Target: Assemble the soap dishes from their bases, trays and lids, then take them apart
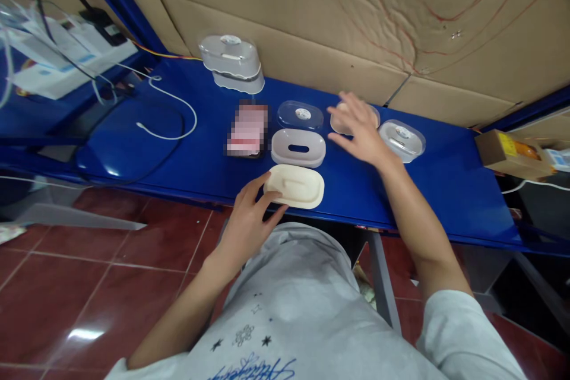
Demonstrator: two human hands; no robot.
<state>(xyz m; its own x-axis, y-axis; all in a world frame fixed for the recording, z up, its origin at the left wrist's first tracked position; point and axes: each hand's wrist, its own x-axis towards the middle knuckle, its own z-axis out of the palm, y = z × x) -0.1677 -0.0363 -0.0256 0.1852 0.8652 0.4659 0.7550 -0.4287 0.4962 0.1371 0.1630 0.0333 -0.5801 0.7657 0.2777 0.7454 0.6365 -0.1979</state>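
The left hand (249,219) is touching the left end of a cream oval piece (303,184) at the table's (365,190) near edge, its thumb and fingers standing apart; whether it is gripping, I cannot tell. The right hand (363,130) is spreading its fingers wide over a pale oval piece (342,126) toward the back; whether it is touching that piece is unclear.

Just behind the cream oval piece, a whitish slotted tray (307,159) is lying flat, and behind that a clear labelled cover (287,116) is resting. A clear-covered case (412,143) is sitting right of the right hand. Left of the tray, a pixelated pink object (247,130) is lying; beyond it, stacked containers (229,62) are standing near the cardboard wall (267,12). Farther left, a white cable (195,119) is curling across the table.
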